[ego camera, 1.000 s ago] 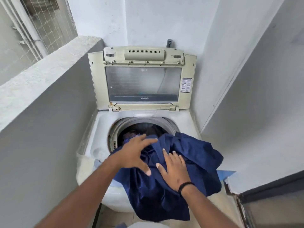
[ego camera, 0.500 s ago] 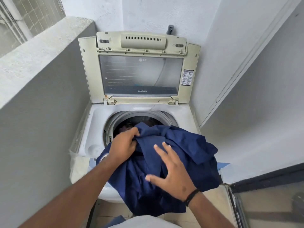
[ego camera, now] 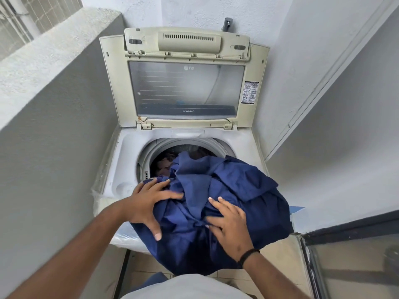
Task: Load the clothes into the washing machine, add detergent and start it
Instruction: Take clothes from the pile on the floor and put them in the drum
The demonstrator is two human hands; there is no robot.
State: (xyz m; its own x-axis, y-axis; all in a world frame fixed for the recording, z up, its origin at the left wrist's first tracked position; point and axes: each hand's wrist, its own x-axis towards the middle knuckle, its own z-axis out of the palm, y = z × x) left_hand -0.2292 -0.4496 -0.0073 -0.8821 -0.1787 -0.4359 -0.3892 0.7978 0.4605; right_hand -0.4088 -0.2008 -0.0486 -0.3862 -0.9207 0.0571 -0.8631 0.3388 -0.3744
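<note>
Hands: two are seen; the left hand (ego camera: 149, 200) and the right hand (ego camera: 232, 225) are laid on the cloth (ego camera: 226, 203) with spread, nearly straight fingers (ego camera: 216, 203), so the bundle is pressed and steered, not clenched; nothing is pinched as far as can be seen.
Wristband: one dark band (ego camera: 248, 255) is worn on the right wrist.
Cloth: one large blue piece is heaped over the front edge of the washer (ego camera: 127, 160); part hangs down the front, part reaches into the drum (ego camera: 151, 156). It is judged to be held this way so that it can be pushed forward and down through the opening.
Drum: one round opening, set in the middle of the washer top; darker clothes (ego camera: 164, 162) already lie inside, their number not to be told.
Lid: one lid (ego camera: 185, 83), stood upright at the back edge, kept open for loading.
Tap: one, on the wall (ego camera: 227, 23) behind the lid.
Detergent: none is seen; that step is judged not yet done.
</note>
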